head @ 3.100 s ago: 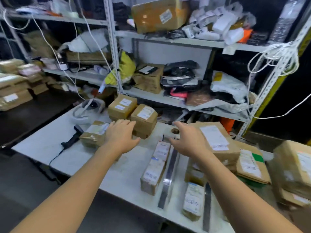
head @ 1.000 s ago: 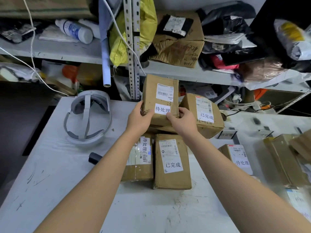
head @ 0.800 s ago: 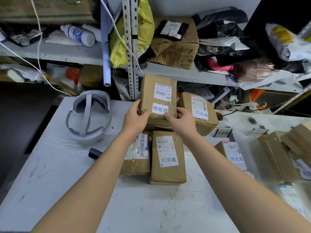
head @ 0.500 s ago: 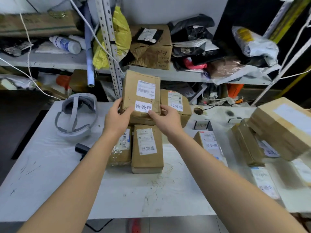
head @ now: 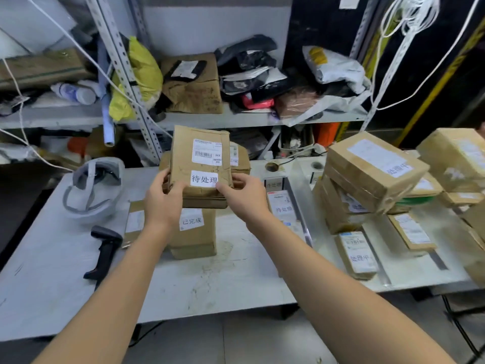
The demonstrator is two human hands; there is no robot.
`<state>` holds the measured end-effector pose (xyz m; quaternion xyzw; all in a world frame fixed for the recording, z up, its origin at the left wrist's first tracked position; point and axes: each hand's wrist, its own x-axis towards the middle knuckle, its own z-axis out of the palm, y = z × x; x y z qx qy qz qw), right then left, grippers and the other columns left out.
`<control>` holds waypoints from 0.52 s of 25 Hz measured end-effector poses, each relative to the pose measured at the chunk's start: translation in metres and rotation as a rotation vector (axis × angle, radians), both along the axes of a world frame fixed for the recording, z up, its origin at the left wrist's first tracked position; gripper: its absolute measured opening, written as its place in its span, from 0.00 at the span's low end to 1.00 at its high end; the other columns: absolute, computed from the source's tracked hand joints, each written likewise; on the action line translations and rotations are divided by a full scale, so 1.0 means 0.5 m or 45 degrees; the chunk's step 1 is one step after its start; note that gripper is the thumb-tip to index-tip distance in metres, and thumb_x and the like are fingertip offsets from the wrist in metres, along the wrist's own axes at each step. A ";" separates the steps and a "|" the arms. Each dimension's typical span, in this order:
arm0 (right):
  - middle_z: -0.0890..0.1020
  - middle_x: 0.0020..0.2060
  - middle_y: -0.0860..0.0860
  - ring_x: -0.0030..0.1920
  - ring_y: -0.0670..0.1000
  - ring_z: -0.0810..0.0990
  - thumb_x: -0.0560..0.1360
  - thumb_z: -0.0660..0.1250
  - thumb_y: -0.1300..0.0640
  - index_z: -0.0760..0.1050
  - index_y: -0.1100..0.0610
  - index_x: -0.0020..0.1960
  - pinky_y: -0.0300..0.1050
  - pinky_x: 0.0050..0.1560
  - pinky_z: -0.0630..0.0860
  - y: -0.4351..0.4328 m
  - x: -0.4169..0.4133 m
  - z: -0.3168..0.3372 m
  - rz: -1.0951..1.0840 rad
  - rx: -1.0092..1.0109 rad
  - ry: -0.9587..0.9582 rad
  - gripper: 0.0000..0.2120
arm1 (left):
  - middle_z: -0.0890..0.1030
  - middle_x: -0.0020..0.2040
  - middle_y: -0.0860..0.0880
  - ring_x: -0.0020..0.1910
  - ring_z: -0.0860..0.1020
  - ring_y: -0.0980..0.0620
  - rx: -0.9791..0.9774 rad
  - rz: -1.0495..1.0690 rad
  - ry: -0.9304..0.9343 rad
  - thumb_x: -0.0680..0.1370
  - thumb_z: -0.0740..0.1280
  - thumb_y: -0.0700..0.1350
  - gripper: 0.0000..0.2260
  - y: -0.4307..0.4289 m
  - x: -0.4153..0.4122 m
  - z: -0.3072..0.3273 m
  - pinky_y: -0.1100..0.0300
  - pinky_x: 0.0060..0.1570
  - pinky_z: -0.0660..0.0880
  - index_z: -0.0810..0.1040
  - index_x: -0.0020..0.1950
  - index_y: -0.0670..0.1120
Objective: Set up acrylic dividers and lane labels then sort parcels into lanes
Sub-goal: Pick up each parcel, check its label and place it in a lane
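I hold a brown cardboard parcel [head: 200, 164] with a white "待处理" label up above the table, tilted toward me. My left hand [head: 164, 203] grips its lower left edge and my right hand [head: 242, 195] grips its lower right corner. Under it lies a parcel [head: 194, 233] labelled "已完成", with another parcel [head: 135, 222] to its left and one [head: 240, 158] behind. A clear acrylic divider [head: 298, 206] stands to the right, beside a parcel [head: 282, 206] labelled "待处理". A small lane label stand [head: 274, 183] sits at the divider's far end.
A white table [head: 78, 285] carries a black barcode scanner [head: 103, 252] and a grey headset [head: 93, 189] at left. Stacked parcels [head: 372, 172] and flat ones [head: 358, 254] fill the right side. Metal shelving [head: 210, 118] packed with bags and boxes runs behind.
I lifted this parcel from the left group and now hold it a little further right. My view has pulled back and swung right, so the right-hand stacks show.
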<state>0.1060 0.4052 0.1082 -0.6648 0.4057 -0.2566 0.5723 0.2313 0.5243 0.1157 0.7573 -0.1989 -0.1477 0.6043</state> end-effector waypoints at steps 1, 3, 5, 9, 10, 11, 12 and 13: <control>0.85 0.52 0.44 0.51 0.41 0.81 0.75 0.74 0.51 0.83 0.52 0.63 0.34 0.47 0.77 -0.001 -0.017 0.001 -0.015 0.018 -0.007 0.17 | 0.81 0.57 0.58 0.59 0.78 0.53 0.000 -0.006 0.006 0.78 0.68 0.49 0.16 -0.003 -0.016 -0.002 0.53 0.61 0.76 0.78 0.66 0.52; 0.86 0.52 0.44 0.52 0.42 0.83 0.74 0.74 0.50 0.83 0.51 0.62 0.39 0.52 0.80 -0.003 -0.051 0.003 -0.057 0.021 0.001 0.18 | 0.81 0.57 0.59 0.60 0.78 0.54 -0.026 -0.037 0.040 0.79 0.68 0.50 0.13 -0.013 -0.047 -0.007 0.54 0.62 0.75 0.77 0.64 0.53; 0.87 0.50 0.42 0.51 0.42 0.84 0.73 0.74 0.48 0.85 0.49 0.60 0.45 0.54 0.83 -0.004 -0.079 0.002 -0.106 -0.010 0.049 0.17 | 0.81 0.59 0.58 0.61 0.77 0.55 -0.038 -0.080 0.086 0.78 0.68 0.51 0.15 -0.023 -0.070 -0.019 0.53 0.63 0.75 0.77 0.65 0.54; 0.88 0.43 0.40 0.47 0.43 0.86 0.73 0.73 0.49 0.87 0.48 0.54 0.49 0.53 0.84 -0.007 -0.144 -0.004 -0.222 -0.048 0.117 0.11 | 0.79 0.64 0.54 0.64 0.76 0.52 -0.030 -0.195 0.175 0.77 0.69 0.55 0.23 -0.042 -0.114 -0.053 0.49 0.65 0.74 0.74 0.71 0.54; 0.87 0.43 0.40 0.47 0.43 0.86 0.72 0.73 0.48 0.87 0.47 0.54 0.51 0.53 0.84 -0.011 -0.159 -0.007 -0.245 -0.054 0.139 0.11 | 0.79 0.64 0.55 0.64 0.75 0.53 -0.035 -0.228 0.190 0.78 0.70 0.55 0.23 -0.048 -0.126 -0.061 0.51 0.64 0.74 0.74 0.72 0.53; 0.87 0.43 0.40 0.48 0.44 0.86 0.72 0.73 0.47 0.87 0.47 0.54 0.52 0.54 0.84 -0.018 -0.174 -0.013 -0.262 -0.056 0.160 0.12 | 0.78 0.63 0.55 0.63 0.75 0.54 -0.041 -0.261 0.201 0.78 0.70 0.54 0.22 -0.055 -0.140 -0.067 0.55 0.62 0.74 0.73 0.72 0.53; 0.87 0.44 0.40 0.48 0.45 0.86 0.72 0.72 0.47 0.87 0.46 0.54 0.52 0.54 0.84 -0.024 -0.190 -0.018 -0.283 -0.052 0.176 0.12 | 0.78 0.62 0.56 0.61 0.75 0.55 -0.040 -0.291 0.213 0.78 0.70 0.53 0.22 -0.063 -0.154 -0.074 0.58 0.59 0.73 0.73 0.72 0.52; 0.87 0.44 0.41 0.49 0.46 0.86 0.73 0.72 0.49 0.87 0.46 0.53 0.52 0.55 0.83 -0.033 -0.206 -0.024 -0.303 -0.047 0.189 0.10 | 0.78 0.62 0.56 0.61 0.75 0.56 -0.033 -0.322 0.221 0.78 0.71 0.53 0.23 -0.073 -0.166 -0.080 0.60 0.56 0.72 0.73 0.72 0.52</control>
